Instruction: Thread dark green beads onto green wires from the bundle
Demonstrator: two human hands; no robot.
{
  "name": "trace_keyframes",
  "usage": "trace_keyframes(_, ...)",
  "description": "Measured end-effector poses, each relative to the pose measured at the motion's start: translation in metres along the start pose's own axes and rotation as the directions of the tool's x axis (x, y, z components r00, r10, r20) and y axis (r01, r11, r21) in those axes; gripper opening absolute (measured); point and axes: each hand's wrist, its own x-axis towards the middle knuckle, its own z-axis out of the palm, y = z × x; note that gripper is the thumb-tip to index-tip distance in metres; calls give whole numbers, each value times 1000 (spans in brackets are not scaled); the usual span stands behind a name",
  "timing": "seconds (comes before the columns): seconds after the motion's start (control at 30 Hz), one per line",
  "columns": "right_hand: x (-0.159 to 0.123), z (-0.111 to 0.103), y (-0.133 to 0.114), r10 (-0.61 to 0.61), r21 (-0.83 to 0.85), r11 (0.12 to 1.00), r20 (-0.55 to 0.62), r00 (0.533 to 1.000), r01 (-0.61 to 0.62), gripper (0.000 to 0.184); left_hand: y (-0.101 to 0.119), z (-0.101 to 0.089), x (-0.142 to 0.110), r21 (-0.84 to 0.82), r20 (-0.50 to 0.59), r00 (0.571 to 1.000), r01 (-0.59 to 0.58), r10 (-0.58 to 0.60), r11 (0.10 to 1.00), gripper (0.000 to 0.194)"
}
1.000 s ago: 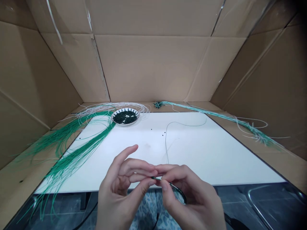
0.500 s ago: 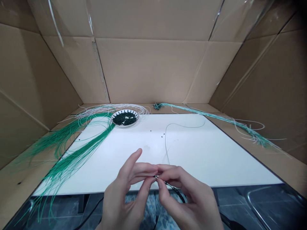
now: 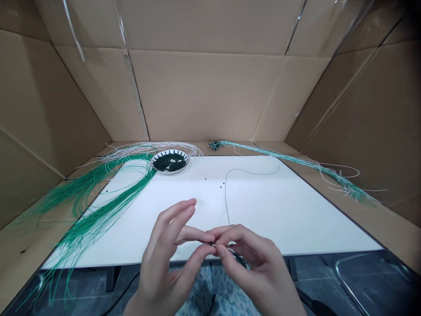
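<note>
Mostly hidden behind the fingers of the left hand [image 3: 174, 245] and right hand [image 3: 251, 267], the short dark beaded strand [image 3: 239, 259], its exact pinch point out of sight. Too small to make out singly, the beads [image 3: 170, 162] heaped in the white dish [image 3: 187, 162] and the dark specks [image 3: 205, 179] on the white board [image 3: 296, 210]. Cut off by the near edge of the picture, both forearms and the patterned fabric [image 3: 223, 294] below the hands, with the near ends of the green wires [image 3: 55, 281] too thin and blurred to follow.
</note>
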Motion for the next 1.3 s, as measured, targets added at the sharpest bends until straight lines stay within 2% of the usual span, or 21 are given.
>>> trace_keyframes(0.1,-2,0,0,42,68,997,-11,999,-41,12,-4,-2,2,76,-7,1000,-25,26,997,68)
trace_keyframes(0.23,-5,3,-1,31,164,986,-20,999,-28,14,-1,-6,11,266,97,986,-158,137,951,8)
trace_keyframes(0.27,-5,3,-1,24,181,983,-28,999,-19,15,1,-6,12,283,109,981,-186,161,941,5)
trace_keyframes(0.33,-7,4,0,18,202,979,-53,998,-7,16,4,-5,15,289,109,976,-214,190,933,11)
trace_keyframes(0.5,-10,6,0,16,200,980,-94,995,3,17,6,-1,16,242,124,965,-255,231,936,8)
trace_keyframes(0.73,-10,10,-4,-13,190,981,-116,993,35,18,1,-4,12,166,137,960,-264,243,950,28)
trace_keyframes(0.97,-12,15,-4,-60,211,973,-151,987,92,21,3,-4,10,145,105,956,-286,272,947,19)
trace_keyframes(1.2,-14,15,-6,-95,213,969,-137,986,123,24,3,-6,11,152,150,931,-354,332,923,42)
trace_keyframes(1.3,-14,14,-5,-124,203,968,-136,983,150,25,0,-8,9,179,154,924,-376,351,909,45)
